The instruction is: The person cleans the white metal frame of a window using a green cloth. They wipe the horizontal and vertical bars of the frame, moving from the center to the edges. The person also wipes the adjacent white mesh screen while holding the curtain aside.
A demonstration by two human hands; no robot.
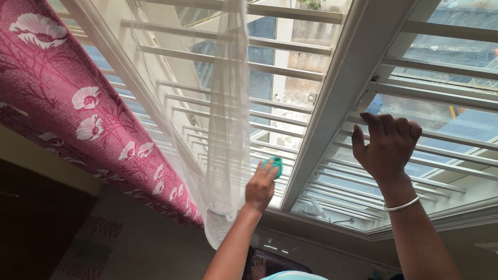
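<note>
While the left hand (260,186) presses a small green cloth (277,166) against the window glass (257,88), the right hand (386,144) rests up on a white window bar (431,147). It looks like the wiping step is in hand, with the cloth rubbing the pane low down, close to the white window frame (337,90) that runs up the middle.

The left hand's fingers are curled part way around the cloth and have hold of it. Only a bit of green peeks out past the fingertips, at the top right of the hand. So the cloth sits right in the grip, between the fingers and the glass.

The right hand holds nothing that can be seen. Its fingers are bent over and touch the bar, as if to steady the body. A thin silver bangle (401,205) goes around that wrist.

A see-through white curtain (225,118) hangs just beside the left hand, on its left. Further left hangs a pink curtain with white flowers (59,99).

To go on, the cloth would need to slide along the pane while staying flat on it. The hand would need to keep away from the thin curtain, which could get caught under the cloth.
</note>
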